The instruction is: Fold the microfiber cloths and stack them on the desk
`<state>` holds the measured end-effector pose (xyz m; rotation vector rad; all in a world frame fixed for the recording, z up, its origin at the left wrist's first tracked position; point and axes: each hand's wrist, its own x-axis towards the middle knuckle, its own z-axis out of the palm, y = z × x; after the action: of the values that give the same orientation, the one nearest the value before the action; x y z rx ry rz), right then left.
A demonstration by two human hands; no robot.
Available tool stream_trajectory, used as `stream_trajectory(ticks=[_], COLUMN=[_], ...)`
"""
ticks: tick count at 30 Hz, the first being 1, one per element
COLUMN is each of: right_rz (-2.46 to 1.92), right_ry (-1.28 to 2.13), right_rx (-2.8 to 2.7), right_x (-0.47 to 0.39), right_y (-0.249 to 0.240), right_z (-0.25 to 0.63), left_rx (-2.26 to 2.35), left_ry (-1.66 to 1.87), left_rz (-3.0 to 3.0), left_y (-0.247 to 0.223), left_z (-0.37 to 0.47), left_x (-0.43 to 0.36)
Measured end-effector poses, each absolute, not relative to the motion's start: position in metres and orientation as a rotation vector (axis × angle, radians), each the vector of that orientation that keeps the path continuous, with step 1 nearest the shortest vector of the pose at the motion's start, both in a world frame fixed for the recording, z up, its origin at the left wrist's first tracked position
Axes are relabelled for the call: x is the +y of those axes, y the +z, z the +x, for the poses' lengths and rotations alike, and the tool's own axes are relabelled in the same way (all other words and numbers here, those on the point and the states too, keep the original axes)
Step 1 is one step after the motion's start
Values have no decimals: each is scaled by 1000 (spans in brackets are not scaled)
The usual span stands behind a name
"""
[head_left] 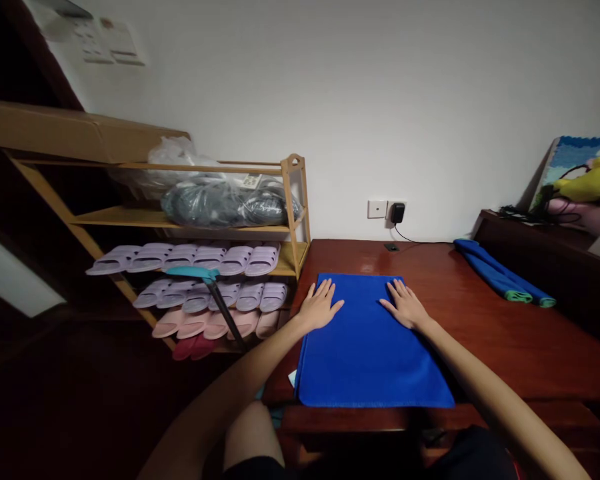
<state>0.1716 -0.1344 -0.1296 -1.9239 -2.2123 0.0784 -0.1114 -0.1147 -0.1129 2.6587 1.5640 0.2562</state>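
A blue cloth (367, 353) lies spread flat on the reddish-brown wooden table (485, 340), its near edge by the table's front. My left hand (320, 307) rests palm down on its far left part, fingers stretched out. On the far right part of the cloth lies my right hand (405, 305), also flat with the fingers apart. Neither hand grips anything. A small white tag (293, 379) sticks out past the cloth's left edge.
Two blue rolls with green ends (505, 273) lie at the table's back right. A black plug (397, 213) sits in the wall socket, its cord trailing right. Left of the table stands a wooden rack (295, 213) with slippers (215, 297) and bagged items (220, 200).
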Motion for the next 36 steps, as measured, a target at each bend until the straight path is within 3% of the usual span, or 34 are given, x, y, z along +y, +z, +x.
stream_trajectory(ticks=[5, 10, 23, 36], right_rz=[-1740, -1653, -1672, -1692], right_ry=[116, 136, 116, 150], right_rx=[-2300, -2401, -2322, -2366], right_x=[-206, -258, -273, -230], right_y=[-126, -137, -146, -143], right_z=[161, 158, 160, 166], left_rx=[1284, 1175, 1216, 1279], left_ry=[404, 315, 279, 250], left_rz=[2815, 2843, 2792, 2777], left_y=[-108, -116, -114, -118], left_z=[-130, -147, -145, -143], left_x=[-185, -225, -236, -198])
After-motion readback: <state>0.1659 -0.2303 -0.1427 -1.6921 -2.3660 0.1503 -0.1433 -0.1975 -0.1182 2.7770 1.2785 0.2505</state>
